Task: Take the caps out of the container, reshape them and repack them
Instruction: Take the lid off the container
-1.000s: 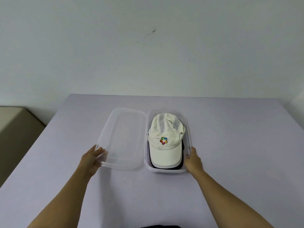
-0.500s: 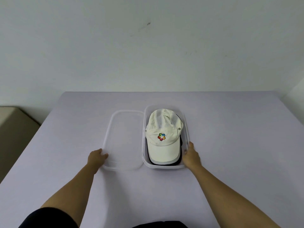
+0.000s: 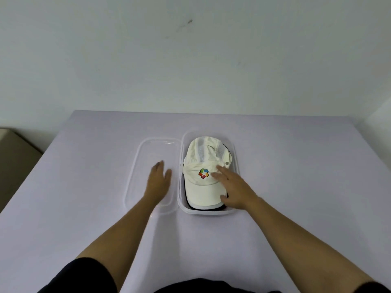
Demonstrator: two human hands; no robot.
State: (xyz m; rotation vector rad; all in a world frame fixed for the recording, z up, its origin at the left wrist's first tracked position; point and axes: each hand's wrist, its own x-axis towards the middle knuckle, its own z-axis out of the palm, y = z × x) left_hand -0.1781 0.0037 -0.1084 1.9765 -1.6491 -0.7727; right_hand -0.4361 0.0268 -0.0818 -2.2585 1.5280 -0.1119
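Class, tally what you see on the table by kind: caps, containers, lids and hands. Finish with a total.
Caps: 2 seen, a white cap on top and a dark cap edge beneath; more may be hidden
Container: 1
Lid: 1
Hands: 2, left hand and right hand
Total: 6

Pale scuffed wall (image 3: 190, 60) behind lilac table (image 3: 296, 166).
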